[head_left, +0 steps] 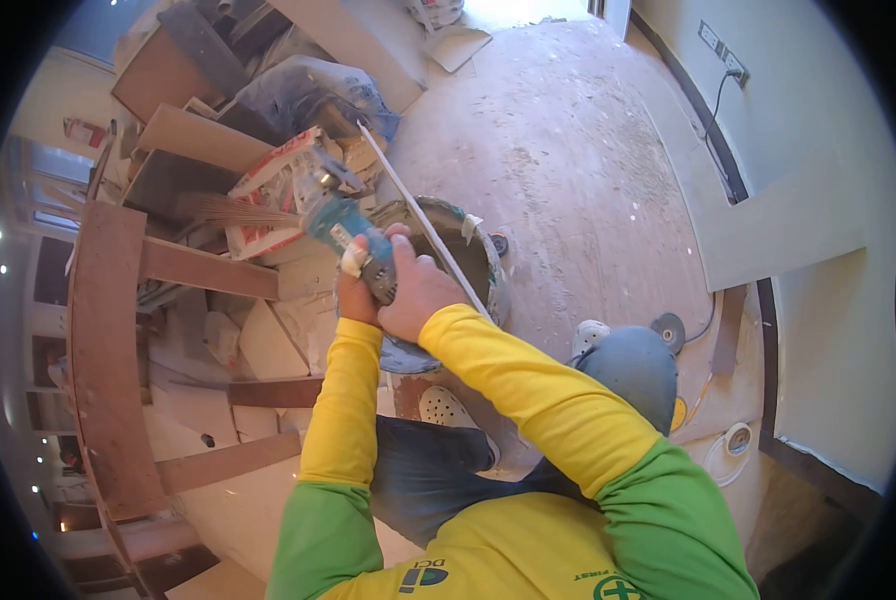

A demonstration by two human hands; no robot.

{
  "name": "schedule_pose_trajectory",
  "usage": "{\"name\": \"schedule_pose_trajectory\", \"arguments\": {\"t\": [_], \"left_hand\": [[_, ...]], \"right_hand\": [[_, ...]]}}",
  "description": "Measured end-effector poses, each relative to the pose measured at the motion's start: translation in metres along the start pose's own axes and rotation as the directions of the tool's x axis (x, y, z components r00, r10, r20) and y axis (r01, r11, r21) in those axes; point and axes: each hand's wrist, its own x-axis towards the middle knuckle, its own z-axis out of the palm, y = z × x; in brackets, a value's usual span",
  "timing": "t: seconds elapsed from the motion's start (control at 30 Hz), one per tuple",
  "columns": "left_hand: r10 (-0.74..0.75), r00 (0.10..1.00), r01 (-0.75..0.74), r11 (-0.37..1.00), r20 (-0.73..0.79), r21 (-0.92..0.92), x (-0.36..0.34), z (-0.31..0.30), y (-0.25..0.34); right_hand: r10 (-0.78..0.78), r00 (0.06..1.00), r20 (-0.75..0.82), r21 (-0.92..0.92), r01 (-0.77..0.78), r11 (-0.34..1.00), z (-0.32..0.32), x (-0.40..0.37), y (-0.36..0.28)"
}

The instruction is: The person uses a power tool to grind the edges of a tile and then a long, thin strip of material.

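A teal angle grinder [340, 222] is held up in front of me, its metal head pointing away to the upper left. My left hand [356, 298] is wrapped around the grinder's body from the left, with something pale at its fingers. From the right, my right hand [420, 288] grips the rear dark part of the same tool. Below and behind the hands stands a round bucket [496, 270], smeared with grey. A long thin white strip [404, 188] lies across its top. Part of the bucket is hidden by my hands and right sleeve.
A wooden frame [118, 370] stands at the left. Boards, a red-and-white bag [268, 185] and plastic sheeting [313, 95] are piled at the upper left. A grey disc [668, 330] lies right of my knee, near a cable coil [736, 440]. A cord hangs from the wall socket [733, 68].
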Motion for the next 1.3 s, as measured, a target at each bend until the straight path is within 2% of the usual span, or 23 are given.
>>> {"name": "schedule_pose_trajectory", "arguments": {"t": [0.07, 0.13, 0.2, 0.23, 0.27, 0.3, 0.33, 0.37, 0.4, 0.43, 0.47, 0.53, 0.6, 0.63, 0.67, 0.7, 0.83, 1.0, 1.3], "left_hand": [[-0.065, 0.996, 0.057, 0.992, 0.061, 0.112, 0.004, 0.006, -0.002], [-0.020, 0.999, 0.016, 0.990, 0.029, 0.140, 0.007, 0.006, -0.008], [-0.086, 0.996, 0.077, 0.975, 0.033, 0.207, 0.009, 0.002, -0.009], [-0.043, 0.999, 0.039, 0.959, 0.005, 0.282, 0.015, -0.015, -0.010], [-0.042, 0.999, 0.038, 0.961, 0.006, 0.275, 0.018, -0.036, -0.005], [-0.115, 0.988, 0.087, 0.967, 0.108, 0.239, 0.019, -0.044, 0.005], [-0.182, 0.960, 0.137, 0.969, 0.212, 0.207, 0.020, -0.054, 0.018], [-0.279, 0.884, 0.263, 0.960, 0.376, 0.095, 0.040, -0.100, 0.029], [-0.280, 0.882, 0.266, 0.960, 0.379, 0.090, 0.041, -0.101, 0.027], [-0.183, 0.964, 0.074, 0.881, 0.194, 0.468, 0.042, -0.101, 0.022], [-0.006, 0.998, -0.048, 0.616, 0.066, 0.786, 0.045, -0.099, 0.015], [0.033, 0.948, -0.313, 0.288, 0.317, 0.905, 0.021, -0.059, -0.012], [-0.130, 0.923, -0.283, 0.406, 0.361, 0.869, 0.019, -0.074, -0.049], [-0.131, 0.924, -0.280, 0.410, 0.360, 0.868, 0.020, -0.098, -0.079], [-0.178, 0.918, -0.281, 0.339, 0.354, 0.898, 0.021, -0.127, -0.112], [-0.222, 0.913, -0.281, 0.267, 0.343, 0.922, 0.016, -0.121, -0.119], [-0.174, 0.909, -0.321, 0.286, 0.378, 0.903, -0.002, -0.111, -0.115], [-0.172, 0.927, -0.241, 0.411, 0.334, 0.879, -0.002, -0.114, -0.120], [-0.192, 0.947, -0.143, 0.468, 0.259, 0.872, 0.000, -0.119, -0.129]], "right_hand": [[0.020, 1.000, -0.003, 0.014, -0.020, 1.000, 0.000, 0.004, 0.007], [-0.013, 1.000, -0.022, 0.079, 0.014, 0.997, 0.000, 0.005, 0.014], [-0.021, 0.999, -0.050, 0.088, 0.026, 0.996, -0.001, 0.002, 0.017], [0.023, 0.999, -0.046, 0.113, -0.017, 0.993, -0.005, -0.001, 0.017], [0.066, 0.997, -0.042, 0.140, -0.060, 0.988, -0.007, -0.002, 0.015], [0.133, 0.991, -0.020, 0.103, -0.130, 0.986, -0.009, -0.003, 0.012], [0.134, 0.991, -0.022, 0.094, -0.132, 0.987, -0.007, -0.003, 0.014], [0.146, 0.988, -0.041, 0.087, -0.142, 0.986, -0.004, -0.003, 0.017], [0.160, 0.985, -0.060, 0.083, -0.154, 0.984, -0.002, -0.003, 0.018], [0.165, 0.984, -0.063, 0.083, -0.160, 0.984, 0.000, -0.002, 0.018], [0.187, 0.981, -0.056, 0.071, -0.183, 0.981, 0.000, 0.001, 0.017], [0.216, 0.975, -0.048, 0.061, -0.213, 0.975, 0.005, 0.005, 0.020], [0.208, 0.973, -0.101, 0.045, -0.205, 0.978, 0.014, 0.011, 0.025], [0.212, 0.972, -0.100, 0.042, -0.208, 0.977, 0.016, 0.013, 0.024], [0.220, 0.971, -0.099, 0.033, -0.218, 0.975, 0.017, 0.017, 0.023], [0.227, 0.969, -0.096, 0.023, -0.225, 0.974, 0.018, 0.019, 0.023], [0.216, 0.974, -0.070, 0.043, -0.214, 0.976, 0.019, 0.028, 0.023], [0.249, 0.968, -0.036, 0.026, -0.248, 0.968, 0.019, 0.032, 0.017], [0.230, 0.972, -0.049, 0.010, -0.230, 0.973, 0.026, 0.036, 0.021]]}}
